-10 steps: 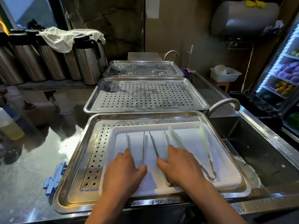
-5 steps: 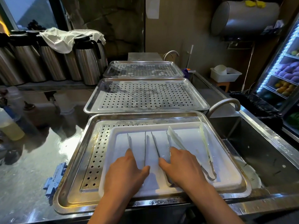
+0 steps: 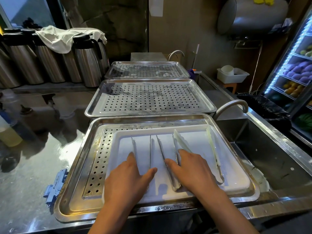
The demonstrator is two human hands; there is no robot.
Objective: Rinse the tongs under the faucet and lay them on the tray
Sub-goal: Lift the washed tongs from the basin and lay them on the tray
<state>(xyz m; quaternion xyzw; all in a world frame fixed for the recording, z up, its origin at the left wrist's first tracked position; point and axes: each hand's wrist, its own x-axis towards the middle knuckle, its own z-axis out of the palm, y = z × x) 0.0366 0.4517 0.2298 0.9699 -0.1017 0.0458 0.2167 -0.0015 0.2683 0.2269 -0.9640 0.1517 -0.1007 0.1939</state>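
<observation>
Two metal tongs (image 3: 152, 154) lie side by side on the white tray (image 3: 236, 183), inside the near perforated steel pan (image 3: 94, 168). The left hand (image 3: 128, 178) and right hand (image 3: 194, 171) rest flat on their hinge ends, fingers spread, nothing clasped as far as can be judged. The laying step is best finished by nudging each pair parallel and apart. Long axes run near to far, tips pointing far. The faucet (image 3: 231, 107) stands right.

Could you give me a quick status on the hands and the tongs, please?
Left hand and right hand flat, open, on metal tongs. Tongs lie on white tray. Faucet dry, nothing blocking.
</observation>
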